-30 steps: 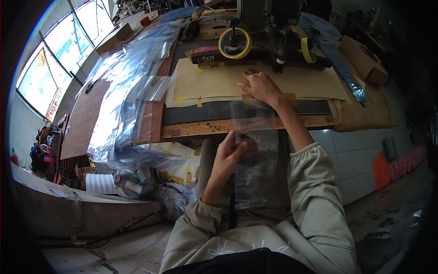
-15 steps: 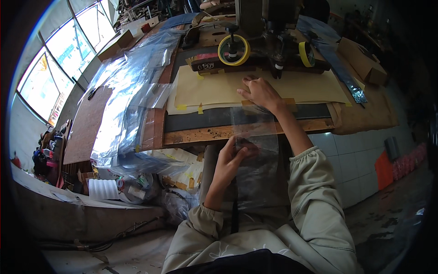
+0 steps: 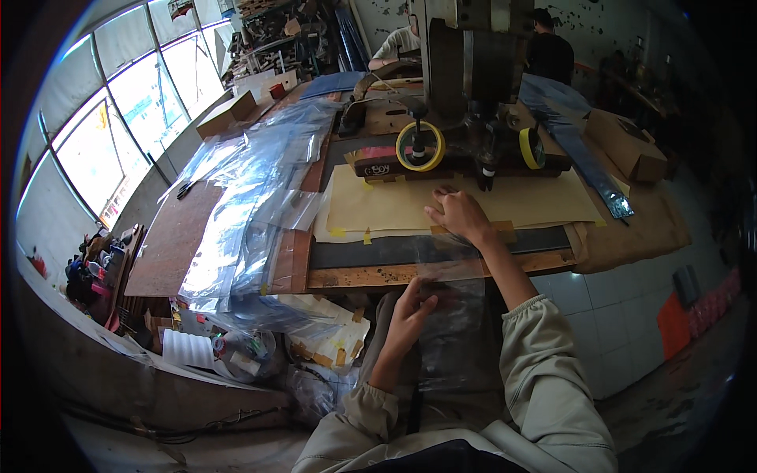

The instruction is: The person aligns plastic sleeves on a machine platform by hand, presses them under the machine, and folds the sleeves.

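Note:
A clear plastic bag (image 3: 453, 315) hangs from the workbench edge down over my lap. My right hand (image 3: 460, 214) presses its upper end flat on the tan paper sheet (image 3: 394, 206) in front of the dark metal machine (image 3: 465, 87). My left hand (image 3: 412, 309) pinches the bag's left edge just below the wooden bench edge (image 3: 355, 276). A yellow tape roll (image 3: 420, 146) sits on the machine's front, left of my right hand.
A pile of clear plastic bags (image 3: 252, 197) lies on the bench to my left. Cardboard boxes (image 3: 627, 146) stand at the right. Clutter and a white roll (image 3: 189, 347) sit on the floor at lower left. Two people (image 3: 544, 51) work behind the machine.
My right hand has slid the bag's top end further up the bench toward the machine. My left hand stays on the bag's edge below the bench.

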